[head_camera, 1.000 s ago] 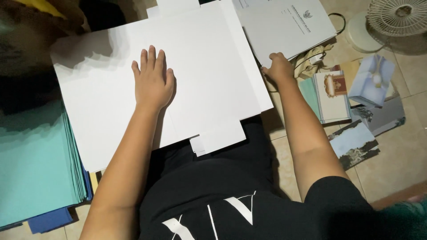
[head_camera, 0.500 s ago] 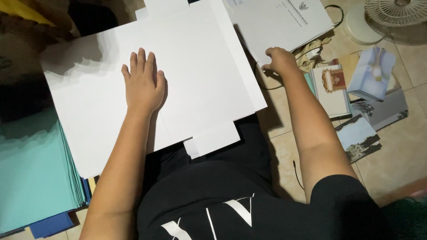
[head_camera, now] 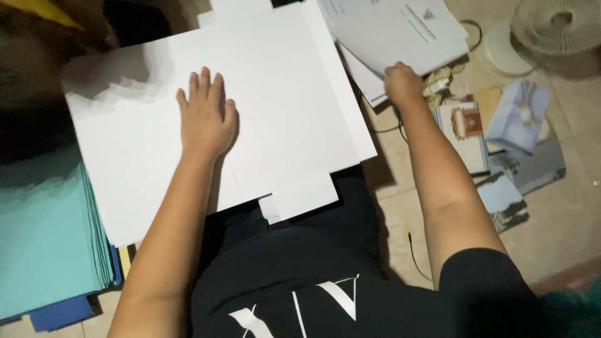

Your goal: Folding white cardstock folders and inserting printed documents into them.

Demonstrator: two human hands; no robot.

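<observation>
The large white card sheet [head_camera: 275, 106] lies flat across the person's lap and out over the floor, its tabbed edge pointing back toward the body, with a smaller white flap [head_camera: 300, 199] showing at the near edge. The left hand [head_camera: 205, 116] rests palm down near the middle of it, fingers spread and flat, pinning it in place. That seems the right way to hold so wide a sheet: weight through the whole palm, not the fingertips, so the card neither slides nor buckles.

To the right, the right hand [head_camera: 404, 82] is closed on the lower edge of a stack of printed white papers [head_camera: 400, 34] lying just beyond the card's right side (whether it pinches one sheet or several cannot be told from here). To do this well, I judge the grip should take only the top sheet, lifting it by the corner and keeping it low, so the rest of the stack stays square and the card under the left palm is not disturbed.

Further out, a pile of teal sheets [head_camera: 44, 244] with blue ones beneath sits at the left, touching or slipped under the card's edge. On the tiled floor at the right lie several picture cards [head_camera: 494, 131], some crumpled scraps beside the papers, and a white fan [head_camera: 557, 25] at the top corner, all well apart from the left hand.
</observation>
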